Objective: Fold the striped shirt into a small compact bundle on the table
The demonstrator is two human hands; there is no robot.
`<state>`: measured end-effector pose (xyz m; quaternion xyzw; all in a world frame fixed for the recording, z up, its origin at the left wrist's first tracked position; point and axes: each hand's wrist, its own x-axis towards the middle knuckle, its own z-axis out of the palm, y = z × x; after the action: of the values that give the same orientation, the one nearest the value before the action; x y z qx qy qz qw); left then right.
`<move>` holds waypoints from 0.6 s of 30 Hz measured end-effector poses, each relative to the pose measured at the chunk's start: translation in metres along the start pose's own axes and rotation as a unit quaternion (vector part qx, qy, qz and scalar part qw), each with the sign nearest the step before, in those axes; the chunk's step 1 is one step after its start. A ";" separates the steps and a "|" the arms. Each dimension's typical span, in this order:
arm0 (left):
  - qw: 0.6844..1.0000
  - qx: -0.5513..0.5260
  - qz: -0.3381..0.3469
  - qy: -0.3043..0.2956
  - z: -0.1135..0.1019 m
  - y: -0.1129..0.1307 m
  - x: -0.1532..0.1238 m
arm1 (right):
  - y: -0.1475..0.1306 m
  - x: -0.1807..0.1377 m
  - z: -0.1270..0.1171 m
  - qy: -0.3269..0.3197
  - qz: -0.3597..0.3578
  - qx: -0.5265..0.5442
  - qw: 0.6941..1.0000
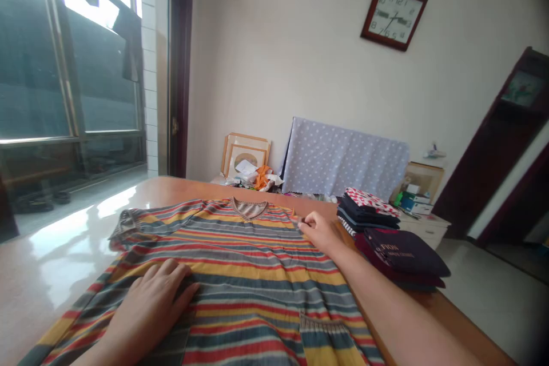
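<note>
A striped shirt [240,274] in red, yellow, grey and teal lies spread on the table, its neckline towards the far side. One short sleeve shows at the left, and a pocket [328,343] sits near the lower right. My left hand [150,297] rests flat on the shirt's left half with its fingers stretched out. At the shirt's right shoulder, my right hand [317,231] pinches the fabric between thumb and fingers. The right sleeve is mostly hidden by that hand and forearm.
Folded clothes stand in two stacks at the right: a farther stack [364,211] and a nearer dark one [407,254]. Behind the glossy table [55,257] are a dotted cloth [343,154], picture frames [246,151] and a white cabinet [433,229].
</note>
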<state>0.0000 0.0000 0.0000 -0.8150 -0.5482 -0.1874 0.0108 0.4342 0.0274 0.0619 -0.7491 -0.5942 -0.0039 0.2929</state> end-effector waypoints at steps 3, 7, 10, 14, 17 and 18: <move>1.000 0.002 0.000 -0.006 -0.002 0.002 -0.002 | -0.003 -0.018 0.001 0.003 -0.049 0.058 0.997; 1.000 0.001 -0.006 -0.009 -0.004 0.003 -0.003 | 0.016 -0.018 -0.001 0.033 0.018 0.026 0.999; 1.000 0.003 -0.003 -0.009 -0.004 0.004 -0.004 | 0.027 -0.019 0.003 0.020 0.026 -0.026 0.999; 1.000 0.006 -0.005 -0.005 -0.005 0.004 -0.004 | 0.026 -0.029 0.016 -0.004 -0.020 -0.072 0.997; 1.000 0.001 -0.006 -0.006 -0.005 0.004 -0.005 | 0.021 -0.033 0.027 -0.044 -0.021 -0.126 0.991; 1.000 -0.002 -0.008 -0.006 -0.006 0.004 -0.005 | 0.020 -0.033 0.029 -0.056 -0.014 -0.140 0.989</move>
<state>0.0001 -0.0077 0.0043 -0.8120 -0.5541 -0.1835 0.0045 0.4319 0.0082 0.0174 -0.7732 -0.6138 -0.0494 0.1519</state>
